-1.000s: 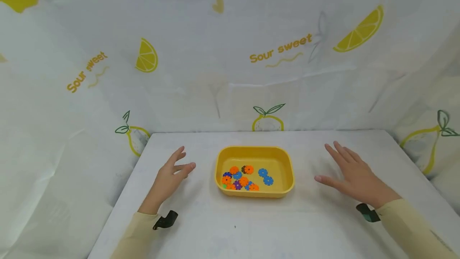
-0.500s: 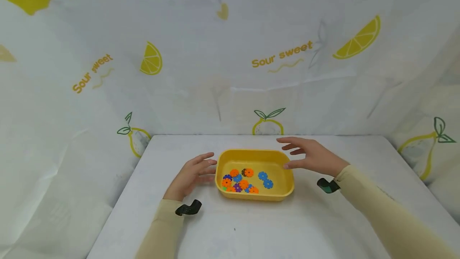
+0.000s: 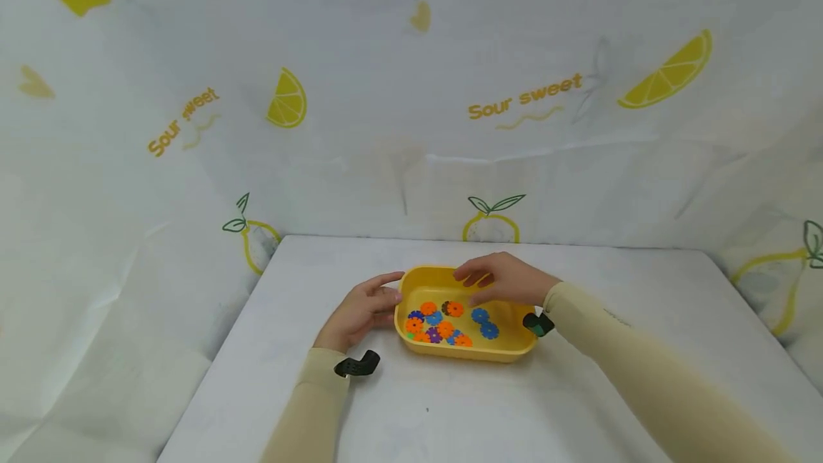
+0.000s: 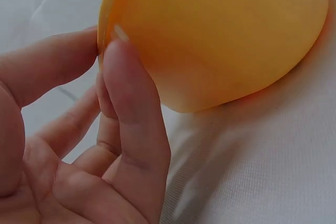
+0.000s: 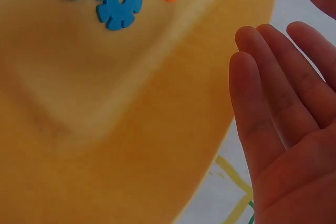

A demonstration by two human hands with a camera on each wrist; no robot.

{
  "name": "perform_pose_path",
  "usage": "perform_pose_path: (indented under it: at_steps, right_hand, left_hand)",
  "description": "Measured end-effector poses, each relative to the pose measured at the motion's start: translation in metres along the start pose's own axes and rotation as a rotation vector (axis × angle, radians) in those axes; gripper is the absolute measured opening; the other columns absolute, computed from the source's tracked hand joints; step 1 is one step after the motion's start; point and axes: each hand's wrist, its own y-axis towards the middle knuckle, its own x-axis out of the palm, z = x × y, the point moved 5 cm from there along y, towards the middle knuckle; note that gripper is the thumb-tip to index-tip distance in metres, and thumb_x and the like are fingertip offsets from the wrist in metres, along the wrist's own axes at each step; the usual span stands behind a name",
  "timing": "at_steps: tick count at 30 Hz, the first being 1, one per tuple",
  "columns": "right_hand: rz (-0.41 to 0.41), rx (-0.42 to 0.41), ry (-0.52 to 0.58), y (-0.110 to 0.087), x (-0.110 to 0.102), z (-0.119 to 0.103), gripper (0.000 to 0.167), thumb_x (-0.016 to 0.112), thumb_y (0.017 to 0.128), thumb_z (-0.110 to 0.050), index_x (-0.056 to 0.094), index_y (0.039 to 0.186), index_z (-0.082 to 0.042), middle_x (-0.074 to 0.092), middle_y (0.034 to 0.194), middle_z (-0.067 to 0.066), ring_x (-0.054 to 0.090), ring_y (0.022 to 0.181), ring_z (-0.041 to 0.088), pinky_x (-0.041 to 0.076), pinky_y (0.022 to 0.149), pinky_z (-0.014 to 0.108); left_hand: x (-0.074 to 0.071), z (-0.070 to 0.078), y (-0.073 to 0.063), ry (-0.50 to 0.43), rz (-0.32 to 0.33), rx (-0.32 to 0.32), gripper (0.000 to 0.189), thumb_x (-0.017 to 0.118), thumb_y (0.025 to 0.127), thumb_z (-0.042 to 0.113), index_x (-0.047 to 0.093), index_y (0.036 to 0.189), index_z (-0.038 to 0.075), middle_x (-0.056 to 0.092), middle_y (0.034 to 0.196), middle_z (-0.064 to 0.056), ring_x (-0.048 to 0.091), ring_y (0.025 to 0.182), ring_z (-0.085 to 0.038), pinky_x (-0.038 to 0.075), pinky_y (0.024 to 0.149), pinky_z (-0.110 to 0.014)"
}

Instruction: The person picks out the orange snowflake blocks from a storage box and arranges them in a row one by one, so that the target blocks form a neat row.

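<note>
A yellow plastic tray (image 3: 466, 354) stands on the white table and holds several small notched plastic building discs. Orange discs (image 3: 446, 329), a purple one and others cluster in its left half; two blue discs (image 3: 489, 331) lie right of the middle. My left hand (image 3: 357, 311) is at the tray's left end. In the left wrist view its thumb and fingers (image 4: 131, 93) hold the tray's rim and outer wall. My right hand (image 3: 508, 279) hovers over the tray's right part, fingers slightly bent, nothing between them. The right wrist view shows its fingers (image 5: 268, 119) near the tray's wall, apart from the discs.
A white cloth (image 3: 360, 163) printed with lemons hangs behind and beside the table (image 3: 411, 427). A black camera mount (image 3: 357, 364) sits on the left wrist and another (image 3: 538, 324) on the right wrist, low over the tray's right rim.
Both hands have come inward from either side. My left hand has reached the tray's left rim; my right hand has moved left over the tray. The view has shifted slightly.
</note>
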Motion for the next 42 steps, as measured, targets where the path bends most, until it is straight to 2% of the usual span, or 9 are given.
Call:
perform_pose_path:
  at_steps: [4,9,18,32,42]
  right_hand:
    - [-0.051,-0.007,-0.030,0.011,0.012,0.000,0.048,0.086,0.094,-0.026,0.073,0.139,-0.017,0.074,0.138,0.000,0.069,0.125,0.020,0.057,0.112,0.047]
    - [-0.086,0.006,-0.054,0.019,0.022,0.001,0.042,0.087,0.094,-0.023,0.075,0.134,-0.017,0.075,0.132,-0.003,0.069,0.121,0.018,0.058,0.111,0.045]
    - [-0.065,0.052,-0.179,0.027,0.032,-0.003,0.041,0.090,0.091,-0.025,0.078,0.128,-0.016,0.078,0.119,-0.005,0.067,0.107,0.014,0.059,0.106,0.043]
    - [-0.018,0.052,-0.281,0.030,0.042,0.001,0.035,0.091,0.089,-0.024,0.081,0.120,-0.012,0.078,0.111,-0.005,0.064,0.096,0.012,0.060,0.098,0.038]
    - [-0.010,0.098,-0.313,0.035,0.046,0.000,0.023,0.091,0.089,-0.021,0.084,0.110,-0.015,0.076,0.104,-0.006,0.062,0.093,0.014,0.059,0.098,0.039]
  left_hand:
    - [0.000,-0.001,0.001,-0.032,-0.015,0.009,0.058,0.077,0.101,0.021,0.059,0.156,0.021,0.073,0.122,-0.011,0.070,0.090,-0.018,0.065,0.084,-0.031]
    - [0.000,-0.005,0.002,-0.070,-0.038,-0.005,0.059,0.077,0.100,0.018,0.058,0.156,0.017,0.075,0.123,-0.013,0.071,0.089,-0.017,0.065,0.083,-0.029]
    - [-0.003,-0.008,0.002,-0.125,-0.038,-0.002,0.060,0.078,0.099,0.016,0.059,0.156,0.017,0.076,0.118,-0.010,0.071,0.085,-0.015,0.065,0.082,-0.028]
    - [-0.001,-0.010,0.005,-0.146,-0.041,-0.007,0.061,0.078,0.100,0.016,0.057,0.157,0.018,0.077,0.115,-0.008,0.071,0.083,-0.013,0.065,0.079,-0.027]
    - [-0.001,-0.011,0.003,-0.164,-0.047,-0.009,0.061,0.079,0.099,0.017,0.057,0.157,0.017,0.077,0.115,-0.007,0.071,0.085,-0.014,0.065,0.081,-0.028]
